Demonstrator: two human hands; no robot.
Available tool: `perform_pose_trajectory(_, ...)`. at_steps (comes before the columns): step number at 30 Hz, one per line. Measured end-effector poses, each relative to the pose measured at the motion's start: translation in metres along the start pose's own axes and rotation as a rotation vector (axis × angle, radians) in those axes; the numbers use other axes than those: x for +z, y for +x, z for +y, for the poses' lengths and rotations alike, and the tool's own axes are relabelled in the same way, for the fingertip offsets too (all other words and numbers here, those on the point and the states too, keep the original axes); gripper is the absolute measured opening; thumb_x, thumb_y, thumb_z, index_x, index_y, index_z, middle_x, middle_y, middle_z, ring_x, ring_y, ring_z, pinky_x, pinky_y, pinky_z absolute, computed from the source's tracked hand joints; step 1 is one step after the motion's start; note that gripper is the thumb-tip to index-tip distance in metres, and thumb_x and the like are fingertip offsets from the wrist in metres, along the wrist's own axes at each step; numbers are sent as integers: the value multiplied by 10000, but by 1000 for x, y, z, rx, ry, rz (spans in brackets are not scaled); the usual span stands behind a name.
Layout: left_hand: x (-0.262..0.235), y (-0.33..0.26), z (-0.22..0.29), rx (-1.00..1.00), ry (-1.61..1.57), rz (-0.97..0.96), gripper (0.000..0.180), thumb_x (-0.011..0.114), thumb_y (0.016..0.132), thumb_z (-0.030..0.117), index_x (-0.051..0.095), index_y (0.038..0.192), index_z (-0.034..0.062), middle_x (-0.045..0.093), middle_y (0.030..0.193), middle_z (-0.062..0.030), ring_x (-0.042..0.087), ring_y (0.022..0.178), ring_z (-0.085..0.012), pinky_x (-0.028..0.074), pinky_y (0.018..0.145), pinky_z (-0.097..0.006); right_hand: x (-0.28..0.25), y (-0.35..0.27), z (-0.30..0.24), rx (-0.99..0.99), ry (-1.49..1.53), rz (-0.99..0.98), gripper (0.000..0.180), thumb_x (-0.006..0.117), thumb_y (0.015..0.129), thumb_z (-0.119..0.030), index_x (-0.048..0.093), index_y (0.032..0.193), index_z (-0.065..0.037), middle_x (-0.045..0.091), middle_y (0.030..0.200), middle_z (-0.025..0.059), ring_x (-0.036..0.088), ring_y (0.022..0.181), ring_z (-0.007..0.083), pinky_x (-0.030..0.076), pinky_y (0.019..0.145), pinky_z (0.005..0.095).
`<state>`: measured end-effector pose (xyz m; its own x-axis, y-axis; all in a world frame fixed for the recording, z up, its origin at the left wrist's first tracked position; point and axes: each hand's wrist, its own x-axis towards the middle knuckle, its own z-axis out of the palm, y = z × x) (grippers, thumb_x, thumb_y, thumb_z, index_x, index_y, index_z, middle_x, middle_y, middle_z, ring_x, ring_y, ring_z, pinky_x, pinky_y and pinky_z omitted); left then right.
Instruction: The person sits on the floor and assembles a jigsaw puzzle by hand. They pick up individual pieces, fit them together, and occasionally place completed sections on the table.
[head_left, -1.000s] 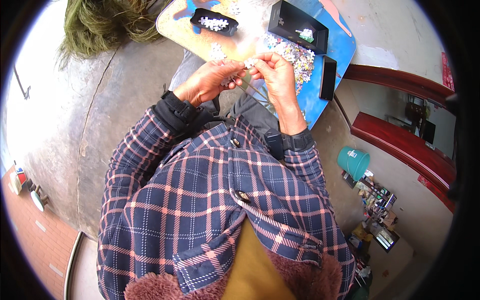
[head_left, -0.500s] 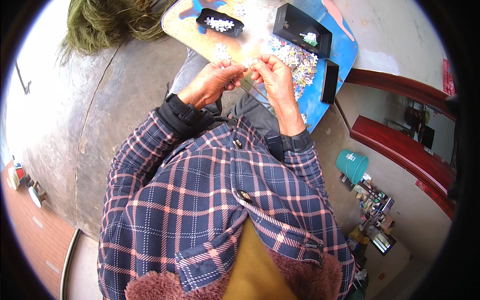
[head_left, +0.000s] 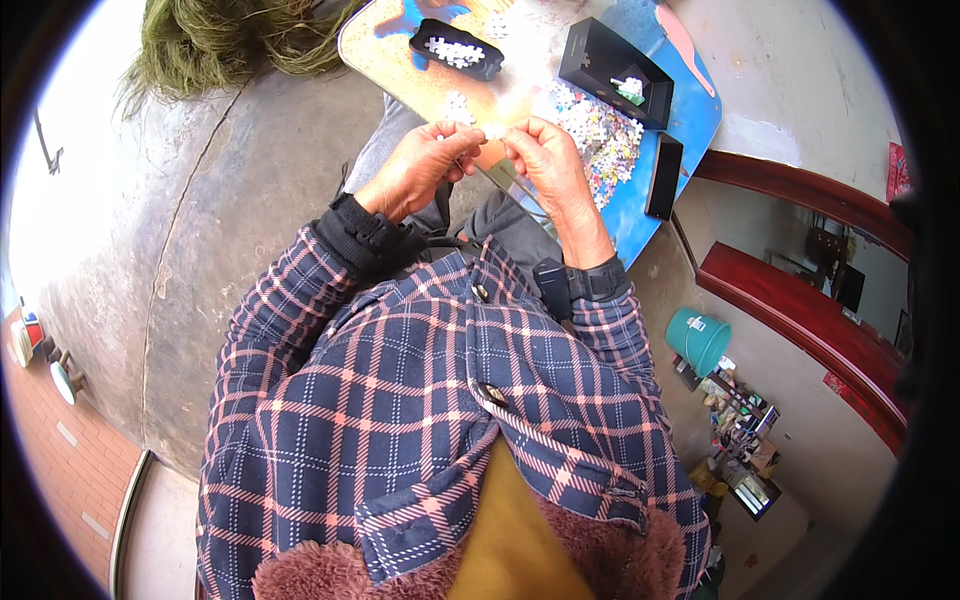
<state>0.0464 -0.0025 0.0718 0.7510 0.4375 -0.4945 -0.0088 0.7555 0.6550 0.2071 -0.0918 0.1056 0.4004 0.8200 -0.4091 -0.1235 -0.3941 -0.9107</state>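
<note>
Over the near edge of the table, my left hand [head_left: 425, 165] and my right hand [head_left: 553, 168] are raised close together, thumbs and fingers pinched. Between their fingertips is a small white jigsaw puzzle piece [head_left: 493, 131], washed out by glare, so its outline is hard to make out. Just beyond my left hand lie a few loose white pieces [head_left: 456, 106]. A heap of mixed-colour puzzle pieces [head_left: 610, 145] spreads out beyond and to the right of my right hand.
On the colourful table [head_left: 375, 45] stand a black tray of white pieces [head_left: 455, 50], an open black box [head_left: 600, 65] with a white-and-green item inside, and a narrow black box [head_left: 663, 178]. A teal bucket [head_left: 698, 340] is at the right. Green strands [head_left: 230, 45] lie far left.
The table and its contents have shifted slightly right and down in view. Both hands stay pinched together, with the fingertips of my right hand a little lower.
</note>
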Motion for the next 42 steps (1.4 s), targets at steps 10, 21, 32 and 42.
perform_pose_trajectory(10,-22,1,8,-70,-650,-208,444,435,998,330,503,1195,-62,560,1126,-172,575,938,-292,498,704,-289,24,72,-39,-95,24,53,156,663,858,-146,629,762,-27,589,651,6,448,498,41,324,449,194)
perform_pose_trajectory(21,-30,6,3,-77,-999,-556,541,272,1031,319,337,1390,-80,440,1374,-272,448,1275,-400,386,1078,-487,22,4,-27,-768,-792,50,201,742,727,-124,705,923,-112,630,836,46,569,866,274,475,793,377)
perform_pose_trajectory(32,-25,3,2,-138,-788,-318,470,311,1034,266,404,1343,-76,499,1309,-246,549,1173,-351,481,992,-469,13,3,-12,-633,-671,56,85,714,787,-129,688,818,-55,636,799,51,584,791,186,481,723,315)
perform_pose_trajectory(42,-15,-7,0,-66,-373,-130,189,611,931,177,617,1020,10,663,905,-73,640,784,-155,515,641,-232,0,5,4,-113,-13,-102,125,681,884,-135,672,916,-14,618,830,-36,523,757,35,421,689,189)
